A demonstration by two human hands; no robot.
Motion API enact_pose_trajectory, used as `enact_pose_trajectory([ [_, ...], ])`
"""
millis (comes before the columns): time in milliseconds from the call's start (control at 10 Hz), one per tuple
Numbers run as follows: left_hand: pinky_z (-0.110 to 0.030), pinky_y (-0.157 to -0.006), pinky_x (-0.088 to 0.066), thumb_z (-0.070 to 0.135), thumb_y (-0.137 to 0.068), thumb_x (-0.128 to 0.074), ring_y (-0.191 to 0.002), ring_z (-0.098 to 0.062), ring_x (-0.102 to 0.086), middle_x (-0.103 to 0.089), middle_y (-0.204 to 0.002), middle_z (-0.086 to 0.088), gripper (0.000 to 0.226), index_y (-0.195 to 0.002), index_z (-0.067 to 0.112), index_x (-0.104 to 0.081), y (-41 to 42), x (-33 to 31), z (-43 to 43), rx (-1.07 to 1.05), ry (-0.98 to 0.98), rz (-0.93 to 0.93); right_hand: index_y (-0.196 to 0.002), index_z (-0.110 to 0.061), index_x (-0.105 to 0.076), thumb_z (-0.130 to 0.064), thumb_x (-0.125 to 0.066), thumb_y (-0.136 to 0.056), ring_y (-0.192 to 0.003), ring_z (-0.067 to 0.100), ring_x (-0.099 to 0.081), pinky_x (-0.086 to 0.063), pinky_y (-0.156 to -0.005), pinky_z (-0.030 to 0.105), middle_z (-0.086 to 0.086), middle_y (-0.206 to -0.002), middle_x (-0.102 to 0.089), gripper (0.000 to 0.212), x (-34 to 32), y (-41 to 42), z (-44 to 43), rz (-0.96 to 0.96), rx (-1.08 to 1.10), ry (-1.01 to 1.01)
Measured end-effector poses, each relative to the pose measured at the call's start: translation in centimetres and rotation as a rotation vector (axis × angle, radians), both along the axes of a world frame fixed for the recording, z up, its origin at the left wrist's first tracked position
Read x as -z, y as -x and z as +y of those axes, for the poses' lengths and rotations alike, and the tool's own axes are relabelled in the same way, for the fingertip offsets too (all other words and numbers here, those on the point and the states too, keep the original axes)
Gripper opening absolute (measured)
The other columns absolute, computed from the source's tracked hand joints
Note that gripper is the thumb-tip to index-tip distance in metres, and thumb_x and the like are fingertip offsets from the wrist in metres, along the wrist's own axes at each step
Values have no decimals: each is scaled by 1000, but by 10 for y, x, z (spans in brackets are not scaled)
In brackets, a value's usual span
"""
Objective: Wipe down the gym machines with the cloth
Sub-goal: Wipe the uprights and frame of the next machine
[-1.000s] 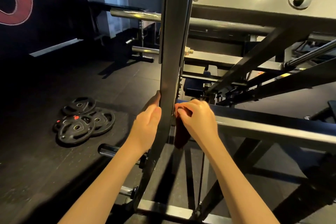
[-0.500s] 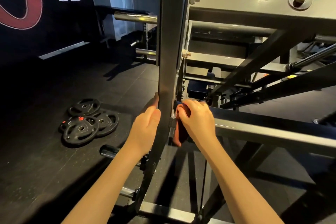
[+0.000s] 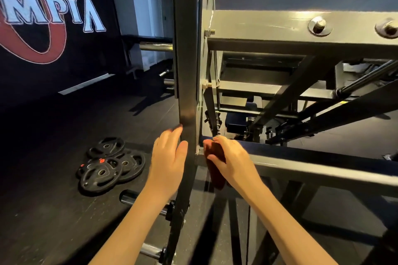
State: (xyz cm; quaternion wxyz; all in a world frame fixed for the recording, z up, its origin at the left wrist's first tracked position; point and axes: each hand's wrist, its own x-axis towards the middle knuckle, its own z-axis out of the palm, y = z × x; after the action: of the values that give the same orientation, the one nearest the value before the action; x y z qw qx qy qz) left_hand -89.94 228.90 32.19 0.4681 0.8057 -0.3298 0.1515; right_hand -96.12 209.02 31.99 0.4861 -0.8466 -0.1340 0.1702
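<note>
A dark grey upright post (image 3: pixel 187 75) of the gym machine rises in the middle of the view. A horizontal bar (image 3: pixel 312 168) joins it on the right at hand height. My left hand (image 3: pixel 169 157) lies against the post's left edge with its fingers nearly straight and blurred. My right hand (image 3: pixel 231 160) grips a dark red cloth (image 3: pixel 215 173) and holds it against the joint of post and bar. Part of the cloth hangs below the hand.
Several black weight plates (image 3: pixel 109 166) lie stacked on the dark rubber floor at the left. Chrome pegs (image 3: pixel 131 197) stick out from the post's base. Sloping rails and bolted beams (image 3: pixel 301 34) fill the right. A dark wall with a logo (image 3: pixel 49 19) stands at far left.
My left hand has loosened from gripping the post to nearly straight fingers. The right hand with the cloth stays at the joint. The view has tilted upward and to the left.
</note>
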Motion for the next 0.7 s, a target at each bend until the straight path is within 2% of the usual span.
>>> enact_pose_trajectory([
  [100,-9,-107,-23,32,-95,-37,-125,-3,-37,-50,-132,4,50,-136,6,-51,8,-16,-3,30,57,-262,-130,-9,-51,-19,-65,-90,-115,19,-56,-36,-89,10,7,-127,-57,43,-27,26,23,-639,926,248],
  [200,-13,-110,-26,27,-95,-40,-129,-6,-39,-53,-135,-6,48,-136,5,-50,15,-46,-20,116,79,-389,-119,-1,-60,-16,-75,-81,-110,16,-54,-33,-91,8,17,-119,-59,43,-61,39,6,-1182,1002,434],
  [300,-8,-111,-19,24,-95,-42,-131,-4,-35,-51,-138,-9,49,-139,3,-46,19,-83,-47,197,86,-493,-117,2,-62,-15,-75,-81,-103,18,-57,-36,-89,5,21,-113,-62,41,-113,34,-22,-1363,988,513],
  [400,-1,-109,-12,27,-98,-41,-132,5,-23,-44,-146,-7,51,-144,7,-40,21,-117,-77,212,84,-479,-113,5,-60,-13,-75,-81,-96,20,-60,-44,-83,15,21,-106,-66,40,-154,34,-37,-1487,1007,496],
  [500,-5,-109,-11,30,-97,-39,-138,-2,-24,-36,-153,-1,55,-149,13,-34,21,-146,-107,210,67,-422,-108,7,-60,-13,-74,-83,-88,28,-68,-48,-78,19,22,-101,-68,35,-194,20,-68,-1546,1050,579],
  [600,-27,-117,-19,30,-100,-40,-144,-14,-24,-32,-156,0,53,-151,16,-31,14,-167,-134,186,30,-418,-108,2,-64,-25,-61,-93,-94,37,-68,-49,-81,36,20,-103,-69,31,-211,1,-93,-1410,1110,729],
  [700,-35,-119,-14,27,-103,-42,-147,-14,-18,-26,-159,4,53,-153,21,-25,5,-180,-157,178,-29,-422,-116,-12,-67,-36,-41,-100,-118,35,-59,-24,-111,60,11,-117,-68,39,-211,3,-108,-1308,1096,972],
])
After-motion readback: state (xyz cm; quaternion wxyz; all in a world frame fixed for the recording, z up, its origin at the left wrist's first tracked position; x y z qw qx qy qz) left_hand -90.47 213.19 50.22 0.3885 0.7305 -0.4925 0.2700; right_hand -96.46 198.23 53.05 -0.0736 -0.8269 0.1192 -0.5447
